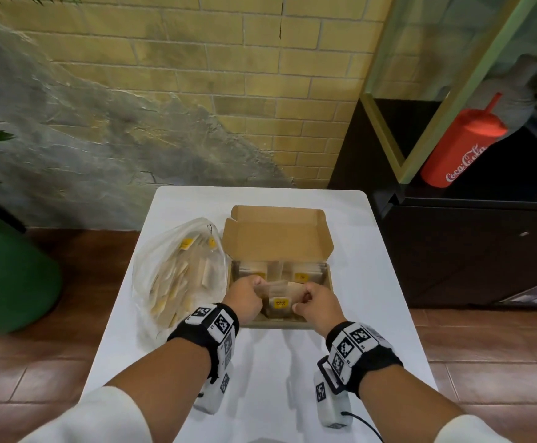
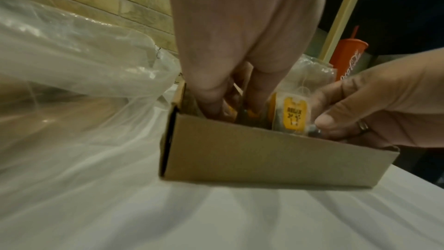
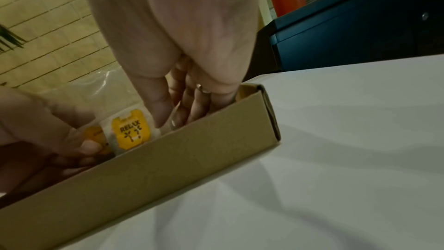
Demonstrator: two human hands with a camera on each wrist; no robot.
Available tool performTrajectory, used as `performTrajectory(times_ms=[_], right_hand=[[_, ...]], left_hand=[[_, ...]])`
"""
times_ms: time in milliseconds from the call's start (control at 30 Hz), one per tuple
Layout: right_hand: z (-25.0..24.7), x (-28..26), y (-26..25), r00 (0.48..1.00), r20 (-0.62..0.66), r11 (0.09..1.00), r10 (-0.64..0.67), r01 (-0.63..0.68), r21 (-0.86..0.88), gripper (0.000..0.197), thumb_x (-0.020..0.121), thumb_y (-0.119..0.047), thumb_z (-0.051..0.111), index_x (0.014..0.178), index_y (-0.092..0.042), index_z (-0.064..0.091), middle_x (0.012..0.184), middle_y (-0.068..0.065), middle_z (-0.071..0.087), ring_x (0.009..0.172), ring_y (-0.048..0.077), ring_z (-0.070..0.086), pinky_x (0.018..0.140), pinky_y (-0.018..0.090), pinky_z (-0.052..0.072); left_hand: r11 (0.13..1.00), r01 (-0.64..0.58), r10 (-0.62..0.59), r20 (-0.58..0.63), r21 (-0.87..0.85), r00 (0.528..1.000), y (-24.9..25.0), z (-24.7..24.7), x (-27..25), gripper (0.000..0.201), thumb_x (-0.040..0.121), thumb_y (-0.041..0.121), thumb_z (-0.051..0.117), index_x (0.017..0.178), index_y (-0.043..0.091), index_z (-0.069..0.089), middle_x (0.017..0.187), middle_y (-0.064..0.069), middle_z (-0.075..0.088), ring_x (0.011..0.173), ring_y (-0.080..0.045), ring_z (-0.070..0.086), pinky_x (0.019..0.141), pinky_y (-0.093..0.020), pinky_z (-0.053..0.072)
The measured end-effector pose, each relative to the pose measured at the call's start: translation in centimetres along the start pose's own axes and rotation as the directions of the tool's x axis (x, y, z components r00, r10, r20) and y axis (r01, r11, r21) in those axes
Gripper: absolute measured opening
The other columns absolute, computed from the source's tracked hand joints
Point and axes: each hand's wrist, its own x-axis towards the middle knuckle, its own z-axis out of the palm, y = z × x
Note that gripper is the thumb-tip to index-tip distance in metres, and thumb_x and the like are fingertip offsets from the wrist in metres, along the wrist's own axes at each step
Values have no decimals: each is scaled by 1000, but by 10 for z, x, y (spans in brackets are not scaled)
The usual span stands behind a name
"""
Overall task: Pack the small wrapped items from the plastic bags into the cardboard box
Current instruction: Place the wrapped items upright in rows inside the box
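Cardboard box [image 1: 276, 247] near-centre on table [image 1: 260, 378]; left hand [image 1: 244, 297] and right hand [image 1: 316, 303] grip a packet [image 1: 280, 302] (tag "RELAX") at its near wall; bag [image 1: 177, 270] touches left.

Head looks down; wrists close on box [image 2: 276, 151]

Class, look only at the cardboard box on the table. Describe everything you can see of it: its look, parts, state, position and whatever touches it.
The cardboard box is plain brown, shallow and rectangular, with low walls and a hinged lid standing open at the back, side flaps showing. It sits flat on the white table, the plastic bag to its left. Wrapped items with yellow labels stand inside. The left hand and right hand both reach into its front part, holding a bunch of those items.
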Motion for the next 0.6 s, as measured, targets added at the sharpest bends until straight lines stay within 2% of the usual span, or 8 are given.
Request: performTrajectory(times_ms=[67,167,233,300,367,433,533,600], right_hand=[[0,0,1,1000,6,999,-17,17,-35,17,79,-6,66,70,-18,56,77,-2,59,69,8,51,55,10,36],[0,1,4,1000,27,999,-16,17,-51,21,79,-8,67,65,-19,56,71,-4,58,68,9,52,55,12,36],[-1,1,5,996,82,997,-20,26,-69,27,80,-10,66,60,-22,54,68,-5,55,65,7,50,55,13,35],[-3,0,4,994,105,995,-22,32,-92,28,83,-11,63,61,-25,54,70,-6,55,66,6,50,56,12,34],[-9,1,2,997,63,997,-34,39,-74,26,85,-11,61,64,-25,54,75,-3,57,72,11,52,57,12,35],[-17,2,-2,998,-13,998,-63,63,-13,30,84,-8,61,64,-28,52,80,-1,59,78,14,53,61,17,38],[-35,6,-9,982,-154,982,-106,128,138,28,85,-4,59,67,-26,54,77,-1,58,76,16,54,71,24,41],[-50,6,-18,956,-261,970,-135,181,164,20,87,-5,57,75,-21,56,76,-4,57,73,11,52,66,17,40]], left_hand=[[1000,-13,14,-6,16,1000,1,0,1,36,80,-10,42,70,23,52,76,4,56,84,-18,54,72,-24,42],[1000,-6,6,-39,8,999,1,1,3,29,85,-4,48,99,18,62,101,0,61,100,-18,56,87,-22,41],[1000,-8,8,-50,14,999,0,2,3,28,86,1,54,111,12,62,111,-3,62,106,-19,56,89,-22,40],[999,-19,22,-74,42,997,0,1,2,27,87,6,58,113,8,62,111,-4,63,108,-21,57,87,-22,40],[997,-41,49,-102,71,994,1,-2,1,28,88,9,58,116,8,62,104,-3,63,103,-21,58,83,-20,40],[998,-48,54,-121,52,991,5,-6,0,31,89,12,59,119,10,61,105,-6,63,101,-21,58,83,-20,40],[996,-83,88,-185,34,979,8,-14,2,11,84,11,62,94,9,63,92,-13,66,83,-23,58,75,-31,48],[990,-119,131,-189,72,973,11,-20,4,2,81,7,59,81,8,60,76,-10,61,72,-21,53,64,-29,43]])
